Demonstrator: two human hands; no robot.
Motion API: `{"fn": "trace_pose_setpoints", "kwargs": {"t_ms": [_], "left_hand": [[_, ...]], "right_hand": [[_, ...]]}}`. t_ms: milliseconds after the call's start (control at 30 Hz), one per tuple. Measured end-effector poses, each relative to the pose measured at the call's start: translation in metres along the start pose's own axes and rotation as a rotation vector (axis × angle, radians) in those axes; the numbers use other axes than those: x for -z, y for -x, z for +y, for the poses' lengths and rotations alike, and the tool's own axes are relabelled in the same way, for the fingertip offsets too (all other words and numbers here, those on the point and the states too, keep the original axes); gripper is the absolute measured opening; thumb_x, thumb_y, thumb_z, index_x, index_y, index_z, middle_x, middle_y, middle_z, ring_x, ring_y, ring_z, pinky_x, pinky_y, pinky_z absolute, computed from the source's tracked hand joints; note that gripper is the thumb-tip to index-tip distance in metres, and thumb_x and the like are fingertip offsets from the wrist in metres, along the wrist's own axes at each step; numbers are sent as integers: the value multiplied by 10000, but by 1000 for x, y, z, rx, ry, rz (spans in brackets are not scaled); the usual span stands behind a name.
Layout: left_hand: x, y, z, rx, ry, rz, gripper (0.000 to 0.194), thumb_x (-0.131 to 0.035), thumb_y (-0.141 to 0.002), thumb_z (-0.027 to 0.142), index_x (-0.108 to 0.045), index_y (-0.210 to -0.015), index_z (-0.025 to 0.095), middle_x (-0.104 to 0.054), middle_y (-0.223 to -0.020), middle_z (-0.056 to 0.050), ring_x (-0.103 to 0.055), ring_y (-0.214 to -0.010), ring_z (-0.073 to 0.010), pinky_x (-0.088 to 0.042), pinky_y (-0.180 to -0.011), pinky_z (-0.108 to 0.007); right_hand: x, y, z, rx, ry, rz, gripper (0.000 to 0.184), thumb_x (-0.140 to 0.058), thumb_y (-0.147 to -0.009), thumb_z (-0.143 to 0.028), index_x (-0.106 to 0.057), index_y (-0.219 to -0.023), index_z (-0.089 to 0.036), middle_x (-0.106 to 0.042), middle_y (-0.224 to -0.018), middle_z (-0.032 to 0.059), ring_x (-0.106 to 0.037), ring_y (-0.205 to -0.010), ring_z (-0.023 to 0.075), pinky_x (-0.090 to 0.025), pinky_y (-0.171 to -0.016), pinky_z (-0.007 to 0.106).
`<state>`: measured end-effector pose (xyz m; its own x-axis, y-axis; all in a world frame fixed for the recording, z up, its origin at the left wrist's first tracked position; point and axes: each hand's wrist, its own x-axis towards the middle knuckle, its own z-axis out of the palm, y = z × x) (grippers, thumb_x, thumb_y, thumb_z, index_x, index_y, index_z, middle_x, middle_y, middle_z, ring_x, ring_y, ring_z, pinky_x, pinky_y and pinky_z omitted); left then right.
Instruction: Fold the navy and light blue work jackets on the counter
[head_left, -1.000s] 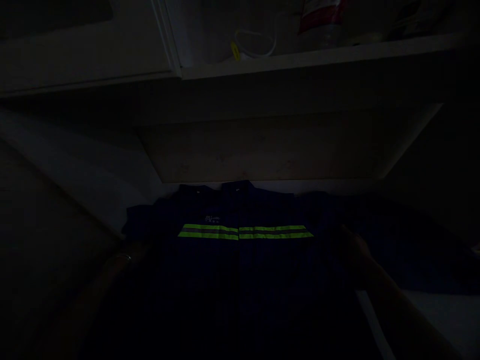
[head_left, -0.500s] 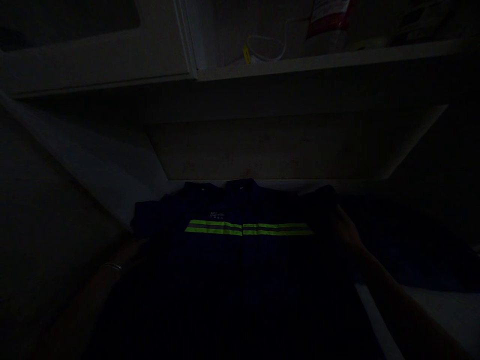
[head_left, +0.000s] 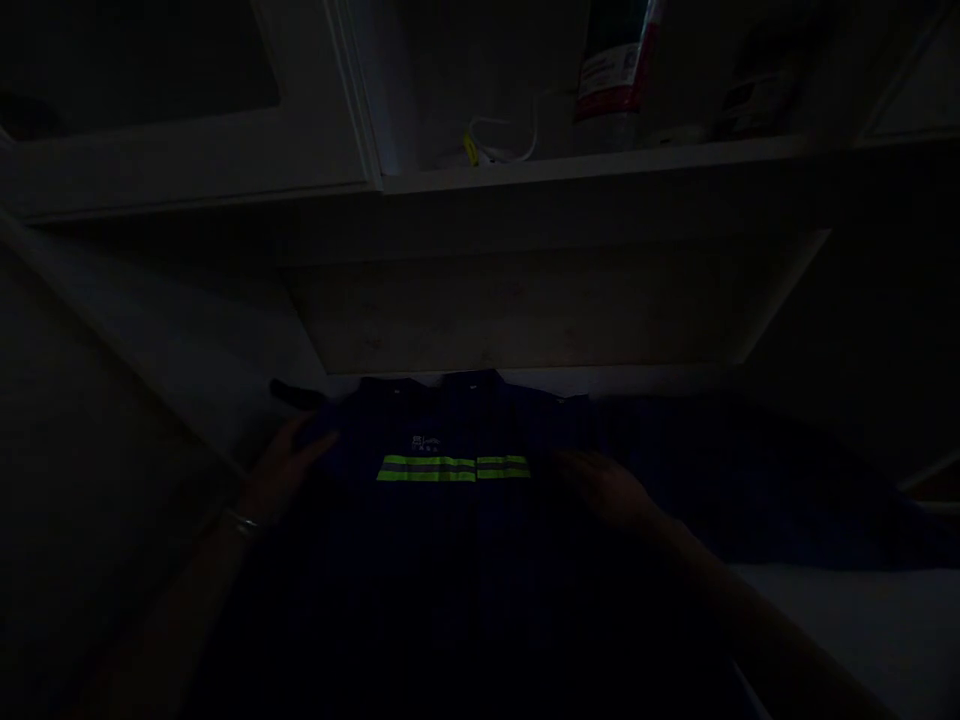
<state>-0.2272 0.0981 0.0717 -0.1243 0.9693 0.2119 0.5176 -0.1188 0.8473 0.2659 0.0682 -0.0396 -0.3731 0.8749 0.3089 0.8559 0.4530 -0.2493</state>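
A dark blue work jacket (head_left: 435, 530) with a yellow-green and grey reflective stripe across the chest lies spread out, its collar toward the back wall. On its left shoulder edge rests my left hand (head_left: 281, 468), thumb and fingers apart, a bracelet at the wrist. My right hand (head_left: 604, 488) lies flat over the right side of the jacket, fingers pointing left, near the end of the stripe. Deep shadow hides the jacket's lower part and the fingertips of my right hand.
More dark blue cloth (head_left: 765, 480) lies to the right on a pale surface (head_left: 862, 610). Above hangs a shelf (head_left: 675, 155) holding a red-labelled bottle (head_left: 611, 75) and a white cord (head_left: 517, 155). A cabinet door (head_left: 180, 150) is at upper left.
My right hand has moved left with the jacket's right side, and less of the stripe shows there. My left hand has moved up and right onto the shoulder edge. The view has shifted slightly.
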Motion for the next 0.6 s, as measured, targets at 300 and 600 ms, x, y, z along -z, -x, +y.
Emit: {"fn": "trace_pose_setpoints", "kwargs": {"t_ms": [300,600], "left_hand": [[-108,29,-38,-313,-784,-498,895,-748,-672,441,-366,-1469,300,-319,-1570,-108,-323,-1408,-352,-234,-1153,-569],[-78,37,-80,-349,-690,-393,735,-580,-694,127,-486,-1402,298,-340,-1570,-43,-315,-1428,-283,-213,-1192,-513]], "right_hand": [[-44,2,34,-482,188,-76,482,-338,-965,-428,-496,-1389,-263,-437,-1492,97,-369,-1383,290,-297,-1104,565],[-58,10,43,-387,318,-213,438,-308,-974,-373,-550,-1338,-344,-375,-1538,19,-282,-1424,287,-250,-1106,585]]}}
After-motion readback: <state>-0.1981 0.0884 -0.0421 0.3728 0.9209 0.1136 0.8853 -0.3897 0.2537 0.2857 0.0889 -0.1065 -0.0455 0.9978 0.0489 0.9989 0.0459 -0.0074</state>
